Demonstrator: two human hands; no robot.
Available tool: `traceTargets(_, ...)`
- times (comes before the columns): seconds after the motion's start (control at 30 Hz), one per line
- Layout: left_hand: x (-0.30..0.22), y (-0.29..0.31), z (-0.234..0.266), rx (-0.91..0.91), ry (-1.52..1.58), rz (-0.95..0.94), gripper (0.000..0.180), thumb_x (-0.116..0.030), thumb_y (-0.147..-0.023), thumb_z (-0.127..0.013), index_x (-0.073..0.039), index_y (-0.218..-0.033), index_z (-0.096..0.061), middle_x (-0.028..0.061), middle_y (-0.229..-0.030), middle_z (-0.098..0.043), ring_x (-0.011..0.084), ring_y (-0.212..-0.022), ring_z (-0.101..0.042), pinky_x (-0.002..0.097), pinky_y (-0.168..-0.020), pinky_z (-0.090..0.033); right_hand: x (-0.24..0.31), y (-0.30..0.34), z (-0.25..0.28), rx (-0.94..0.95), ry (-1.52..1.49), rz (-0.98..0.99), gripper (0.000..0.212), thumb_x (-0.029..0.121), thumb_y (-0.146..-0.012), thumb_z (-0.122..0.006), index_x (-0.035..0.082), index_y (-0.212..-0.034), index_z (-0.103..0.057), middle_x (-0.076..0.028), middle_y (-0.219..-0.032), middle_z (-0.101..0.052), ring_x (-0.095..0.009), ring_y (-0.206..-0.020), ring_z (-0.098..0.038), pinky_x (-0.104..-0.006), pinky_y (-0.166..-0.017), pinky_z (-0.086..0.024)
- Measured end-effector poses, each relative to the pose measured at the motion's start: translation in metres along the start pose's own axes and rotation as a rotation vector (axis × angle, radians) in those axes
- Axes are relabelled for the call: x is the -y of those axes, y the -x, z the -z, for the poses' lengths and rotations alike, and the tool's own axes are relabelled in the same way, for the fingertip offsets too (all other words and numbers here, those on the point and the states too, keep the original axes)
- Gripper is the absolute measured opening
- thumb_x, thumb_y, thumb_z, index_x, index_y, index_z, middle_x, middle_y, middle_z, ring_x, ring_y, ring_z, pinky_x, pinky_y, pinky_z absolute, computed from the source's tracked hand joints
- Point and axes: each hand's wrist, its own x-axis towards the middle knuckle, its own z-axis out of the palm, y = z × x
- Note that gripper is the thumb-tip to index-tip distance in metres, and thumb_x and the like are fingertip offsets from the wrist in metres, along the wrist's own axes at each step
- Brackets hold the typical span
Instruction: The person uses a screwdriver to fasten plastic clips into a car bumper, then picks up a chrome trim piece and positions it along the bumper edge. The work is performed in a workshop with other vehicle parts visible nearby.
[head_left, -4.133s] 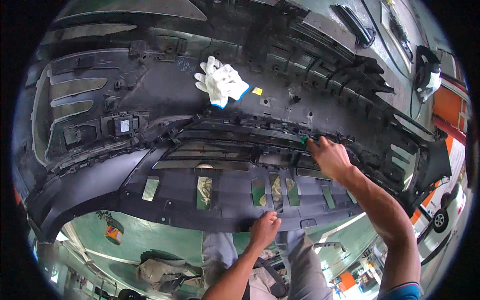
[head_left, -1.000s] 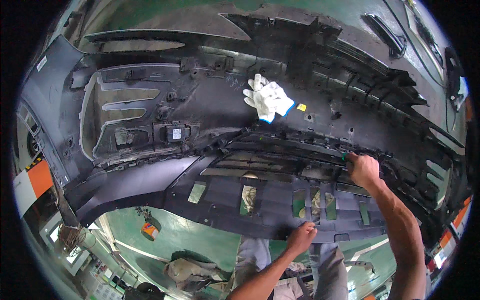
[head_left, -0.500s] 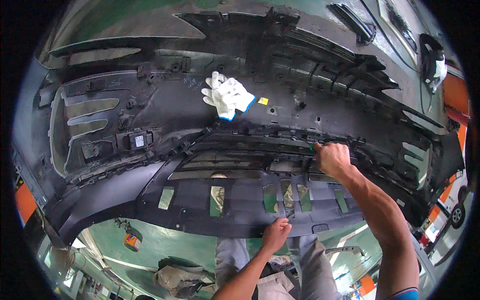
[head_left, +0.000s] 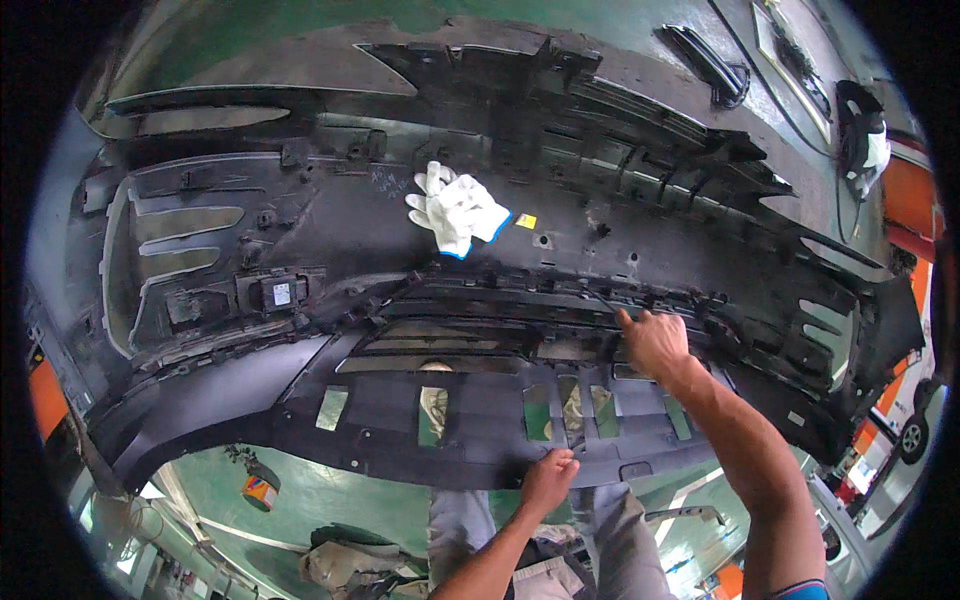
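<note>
A large black car bumper [head_left: 330, 220] lies with its inner side up. My left hand [head_left: 550, 482] is closed at the near edge of its lower panel [head_left: 480, 440], the thumb and fingers pinching the rim there. Over the slatted grille section right of middle, my right hand [head_left: 657, 345] is closed around a slim tool, seemingly a screwdriver [head_left: 603, 300]. Its thin shaft points left toward the clipped seam; the fist hides the handle. White knit gloves [head_left: 458, 212] with blue cuffs rest on the bumper beside a small yellow label [head_left: 526, 221].
A black box with a white sticker [head_left: 281, 293] is fixed on the bumper's left part. On the green floor stands an orange and yellow can [head_left: 259, 493]. Dark trim parts [head_left: 705, 62] lie at the far right. A car wheel [head_left: 912, 437] shows at the right edge.
My right hand has drawn slightly nearer and left, and more of the tool's shaft shows. The bumper sits a little lower in view. My left hand keeps its hold on the rim.
</note>
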Motion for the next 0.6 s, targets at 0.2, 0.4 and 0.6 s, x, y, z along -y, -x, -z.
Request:
traceTargets(0.2,-0.002,0.001,0.002,0.023,0.007,0.013,0.037,-0.032,-0.095,-0.067,-0.006,-0.122,-0.065,0.0145,-0.11,-0.075,0.027,-0.101,-0.073,0.0394,-0.087,-0.056,0.004,-0.01,0.011,0.131,-0.054,-0.084,0.027,0.026,-0.098,-0.054,0.014,-0.114,-0.072,-0.016,-0.086,-0.074,-0.039,-0.082,-0.073,-0.0506,-0.07,-0.056)
traceTargets(0.4,-0.009,0.0,0.007,0.03,0.008,0.002,0.039,-0.03,-0.096,-0.068,-0.002,-0.124,-0.065,0.0156,-0.111,-0.075,0.0245,-0.101,-0.072,0.0371,-0.088,-0.056,0.002,-0.012,0.019,0.138,-0.266,-0.256,0.035,0.029,-0.09,-0.063,0.023,-0.124,-0.071,-0.016,-0.103,-0.075,-0.038,-0.098,-0.072,-0.0477,-0.083,-0.057)
traceTargets(0.6,-0.005,0.0,0.005,0.032,0.016,0.017,0.038,-0.029,-0.096,-0.068,-0.002,-0.123,-0.065,0.0164,-0.109,-0.075,0.0249,-0.1,-0.073,0.0373,-0.087,-0.056,0.0,-0.013,0.011,0.114,-0.433,-0.348,0.041,0.032,-0.088,-0.069,0.025,-0.128,-0.07,-0.016,-0.11,-0.075,-0.036,-0.105,-0.071,-0.0455,-0.09,-0.057)
